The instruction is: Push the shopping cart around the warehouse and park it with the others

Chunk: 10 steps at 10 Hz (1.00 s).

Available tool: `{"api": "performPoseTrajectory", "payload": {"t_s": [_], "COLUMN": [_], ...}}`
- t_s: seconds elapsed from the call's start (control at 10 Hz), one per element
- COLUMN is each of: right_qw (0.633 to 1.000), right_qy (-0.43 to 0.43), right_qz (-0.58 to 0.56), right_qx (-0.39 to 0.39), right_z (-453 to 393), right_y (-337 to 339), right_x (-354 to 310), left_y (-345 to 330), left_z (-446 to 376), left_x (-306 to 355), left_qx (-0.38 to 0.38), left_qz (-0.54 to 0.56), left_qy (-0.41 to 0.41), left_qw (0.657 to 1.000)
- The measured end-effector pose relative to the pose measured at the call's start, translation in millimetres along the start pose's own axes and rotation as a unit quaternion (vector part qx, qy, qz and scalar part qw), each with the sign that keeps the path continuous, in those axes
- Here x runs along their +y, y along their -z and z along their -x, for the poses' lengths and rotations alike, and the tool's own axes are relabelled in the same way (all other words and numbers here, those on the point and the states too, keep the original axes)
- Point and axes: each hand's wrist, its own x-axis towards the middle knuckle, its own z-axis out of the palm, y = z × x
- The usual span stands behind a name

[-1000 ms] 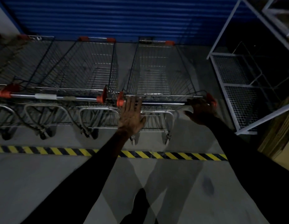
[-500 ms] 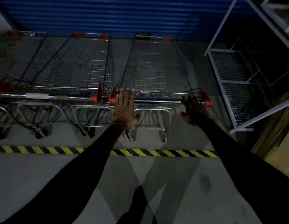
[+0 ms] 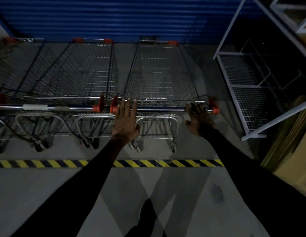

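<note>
— Blue shutter (image 3: 97, 16) at twelve o'clock; shopping cart (image 3: 161, 77) is nosed in beside the parked carts (image 3: 90, 74).
— Left hand (image 3: 125, 119) flat and open on the handle (image 3: 163, 109), right hand (image 3: 198, 118) loosely draped, neither gripping. Best release gently, keeping handles level.

The leftmost cart (image 3: 10, 69) at the frame's left edge is cut off, its basket lost in darkness. The left hand (image 3: 125, 121) covers part of the shopping cart's handle bar (image 3: 162, 109), and the right hand (image 3: 198, 118) is too dark to tell whether its fingers wrap the bar. The metal rack (image 3: 248, 93) and cardboard box (image 3: 295, 151) run off the right edge. Both sleeves leave the bottom edge.
</note>
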Motion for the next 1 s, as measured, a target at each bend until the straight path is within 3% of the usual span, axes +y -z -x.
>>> {"api": "performPoseTrajectory", "payload": {"t_s": [0.2,0.6,0.8,0.9,1.0], "right_qw": [0.998,0.998,0.998,0.994,0.97], "right_qy": [0.043,0.036,0.03,0.029,0.007], "right_qz": [-0.023,-0.027,-0.036,-0.077,-0.165], "right_qx": [0.025,0.036,0.031,0.074,0.177], "right_z": [6,19,29,45,77], "right_y": [1,11,14,18,20], "right_x": [16,23,18,3,-17], "left_y": [2,-4,3,11,25], "left_z": [1,8,17,31,58], "left_x": [7,28,36,46,64], "left_qx": [0.014,-0.003,0.025,0.065,0.129], "left_qz": [-0.018,-0.024,-0.037,0.022,0.135], "left_qy": [-0.006,-0.003,-0.004,-0.015,-0.034], "left_qw": [1.0,1.0,0.999,0.998,0.982]}}
